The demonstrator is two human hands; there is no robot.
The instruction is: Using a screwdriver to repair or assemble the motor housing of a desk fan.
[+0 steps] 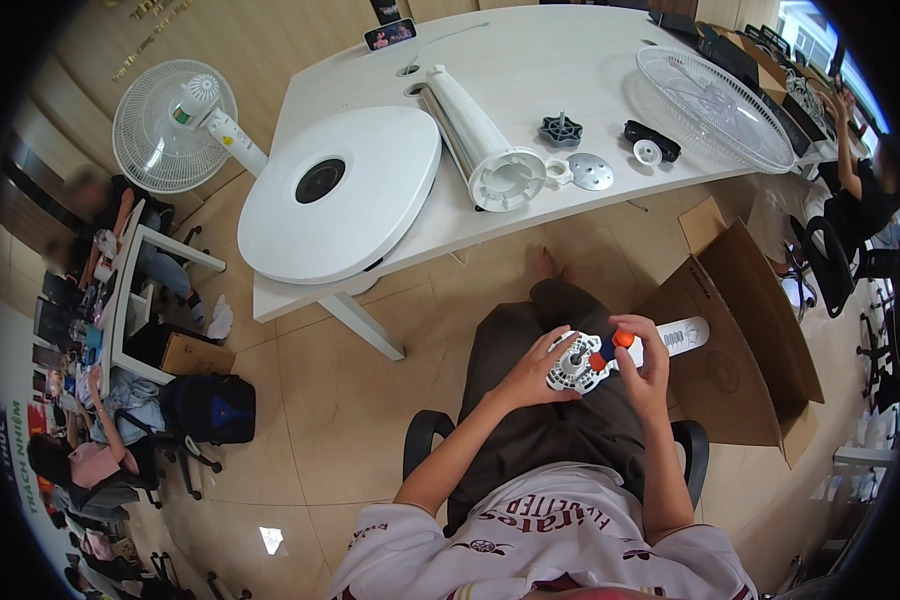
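Over my lap, my left hand (532, 378) is closed round the side of a white fan motor housing (568, 372). The housing has a slotted rim and a metal shaft at its middle. A white fan body with a button panel (684, 336) reaches right from it, partly behind my right hand. My right hand (648, 372) has its fingers curled round the orange end of a screwdriver (623, 339) with an orange and dark blue handle. The screwdriver slants down toward the housing's right edge; its tip is hidden.
On the white table (510, 60) ahead lie a round fan base (270, 220), a white pole (470, 125), a dark knob (560, 130), a metal disc (591, 172), a black part (653, 140) and a fan grille (715, 105). An open cardboard box (725, 370) stands at my right.
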